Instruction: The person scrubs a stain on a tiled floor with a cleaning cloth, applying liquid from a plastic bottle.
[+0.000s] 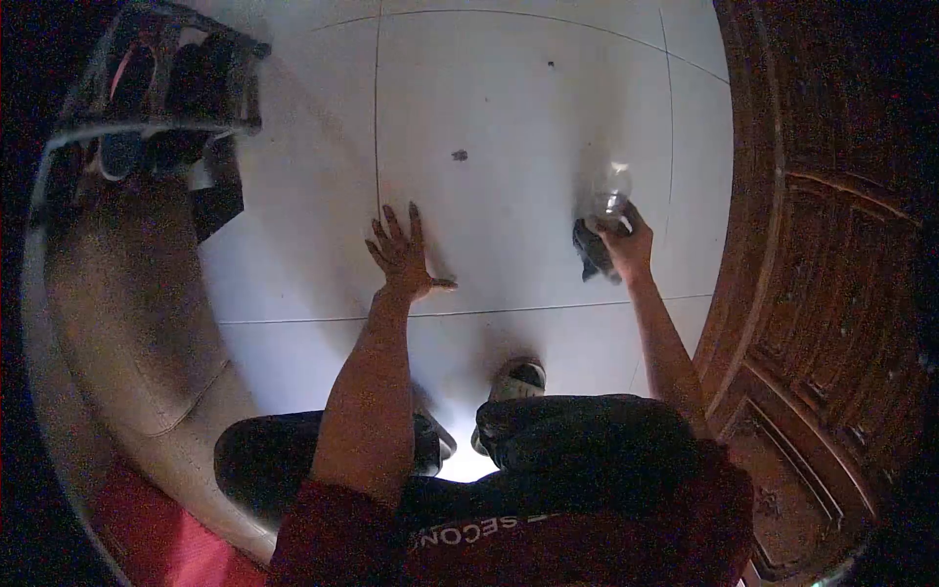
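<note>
My left hand (399, 256) is open, fingers and thumb spread wide, palm down over the pale tiled floor (509, 235). Ahead of it and to the right lies a small dark clump (460, 155) on the tile. My right hand (624, 243) is closed around the near end of a clear, shiny container (612, 191), like a transparent cup or jar. Partly behind that hand, a dark, crumpled-looking thing (589, 250) shows against the floor; I cannot tell whether the fingers also grip it.
A carved wooden cabinet (831, 264) runs along the right side. At the left are a tan padded seat (127, 303) and a rack (186, 127) with shoes. A tiny dark speck (551, 65) lies farther off. My shoes (516, 380) are on the floor below.
</note>
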`<state>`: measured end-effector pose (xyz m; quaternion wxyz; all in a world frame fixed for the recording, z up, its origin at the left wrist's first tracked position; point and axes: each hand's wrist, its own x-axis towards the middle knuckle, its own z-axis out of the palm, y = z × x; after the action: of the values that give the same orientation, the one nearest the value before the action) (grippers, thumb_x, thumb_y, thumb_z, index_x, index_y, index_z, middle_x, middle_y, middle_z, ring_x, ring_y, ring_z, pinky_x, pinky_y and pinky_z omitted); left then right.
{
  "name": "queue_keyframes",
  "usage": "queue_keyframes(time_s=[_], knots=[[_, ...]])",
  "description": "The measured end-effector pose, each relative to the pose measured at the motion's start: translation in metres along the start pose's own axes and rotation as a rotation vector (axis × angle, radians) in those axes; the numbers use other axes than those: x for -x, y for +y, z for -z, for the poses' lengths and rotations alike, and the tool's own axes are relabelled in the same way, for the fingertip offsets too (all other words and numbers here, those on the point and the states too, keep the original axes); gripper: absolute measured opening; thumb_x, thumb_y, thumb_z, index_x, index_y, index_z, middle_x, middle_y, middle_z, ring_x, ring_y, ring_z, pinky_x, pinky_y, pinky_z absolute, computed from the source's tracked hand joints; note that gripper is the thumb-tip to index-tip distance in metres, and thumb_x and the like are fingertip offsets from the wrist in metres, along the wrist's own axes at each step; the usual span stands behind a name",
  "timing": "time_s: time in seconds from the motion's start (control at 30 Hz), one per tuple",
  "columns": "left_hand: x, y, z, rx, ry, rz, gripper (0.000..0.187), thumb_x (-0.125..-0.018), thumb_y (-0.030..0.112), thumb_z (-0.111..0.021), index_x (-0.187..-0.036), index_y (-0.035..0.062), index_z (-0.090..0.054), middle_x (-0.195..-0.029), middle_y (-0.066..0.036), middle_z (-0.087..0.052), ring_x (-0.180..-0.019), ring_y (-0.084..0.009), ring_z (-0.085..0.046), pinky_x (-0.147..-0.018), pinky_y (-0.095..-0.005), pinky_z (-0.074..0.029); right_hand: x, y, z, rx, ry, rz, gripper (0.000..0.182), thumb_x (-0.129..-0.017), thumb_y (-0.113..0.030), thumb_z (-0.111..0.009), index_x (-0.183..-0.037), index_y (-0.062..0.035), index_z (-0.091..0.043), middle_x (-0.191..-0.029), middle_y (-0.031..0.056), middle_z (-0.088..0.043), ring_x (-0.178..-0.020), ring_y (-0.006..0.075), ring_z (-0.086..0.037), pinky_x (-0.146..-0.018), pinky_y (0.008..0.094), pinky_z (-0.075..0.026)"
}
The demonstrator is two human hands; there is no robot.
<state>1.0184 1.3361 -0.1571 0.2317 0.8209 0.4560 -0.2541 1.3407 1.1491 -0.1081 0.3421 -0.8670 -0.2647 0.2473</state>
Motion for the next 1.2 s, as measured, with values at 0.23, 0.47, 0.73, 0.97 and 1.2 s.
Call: queue_keyframes(time_s=[0.23, 0.47, 0.73, 0.97, 1.2], knots=[[-0.005, -0.019, -0.018, 0.014, 0.131, -0.027, 0.171, -0.031, 0.073, -0.089, -0.157, 0.0176, 0.013, -0.159, -0.034, 0.013, -0.144, -0.0596, 0.006, -0.107, -0.0772, -0.008, 0.012, 0.011, -0.004, -0.030, -0.053, 0.110, 0.060, -0.078, -0.033, -0.084, -0.124, -0.0025, -0.062, -0.111, 0.0166, -0.072, -0.099, 0.0269, -0.071, -0.088, 0.0374, -0.055], [0.004, -0.011, -0.012, 0.034, 0.048, -0.027, 0.168, -0.039, 0.067, -0.091, -0.156, 0.0170, 0.018, -0.157, -0.031, 0.025, -0.144, -0.0569, 0.015, -0.108, -0.0769, -0.002, 0.028, -0.012, -0.011, -0.120, -0.030, 0.067, 0.064, -0.071, -0.025, -0.089, -0.125, -0.0035, -0.061, -0.103, 0.0144, -0.074, -0.097, 0.0246, -0.072, -0.086, 0.0361, -0.057], [0.008, -0.015, -0.026, 0.035, 0.076, -0.032, 0.168, -0.038, 0.066, -0.092, -0.156, 0.0204, 0.018, -0.158, -0.030, 0.023, -0.145, -0.0565, 0.012, -0.110, -0.0745, -0.002, -0.004, -0.028, 0.026, 0.697, -0.081, -0.064, 0.057, -0.073, -0.048, -0.076, -0.115, -0.0096, -0.068, -0.094, 0.0162, -0.073, -0.089, 0.0352, -0.071, -0.080, 0.0453, -0.057], [-0.005, -0.023, -0.026, 0.016, 0.111, -0.044, 0.170, -0.032, 0.071, -0.090, -0.157, 0.0217, 0.013, -0.159, -0.032, 0.016, -0.144, -0.0583, 0.007, -0.107, -0.0773, -0.005, -0.044, -0.061, 0.022, 0.961, -0.222, -0.106, 0.057, -0.076, -0.050, -0.071, -0.109, -0.0040, -0.065, -0.101, 0.0190, -0.069, -0.097, 0.0355, -0.068, -0.084, 0.0470, -0.055], [-0.004, -0.018, -0.010, 0.053, 0.018, -0.010, 0.168, -0.038, 0.064, -0.093, -0.156, 0.0203, 0.018, -0.157, -0.032, 0.022, -0.144, -0.0576, 0.014, -0.109, -0.0757, -0.002, -0.053, -0.054, 0.017, 0.911, -0.123, -0.038, 0.063, -0.075, -0.050, -0.075, -0.116, -0.0032, -0.066, -0.106, 0.0186, -0.071, -0.100, 0.0338, -0.069, -0.088, 0.0462, -0.055]])
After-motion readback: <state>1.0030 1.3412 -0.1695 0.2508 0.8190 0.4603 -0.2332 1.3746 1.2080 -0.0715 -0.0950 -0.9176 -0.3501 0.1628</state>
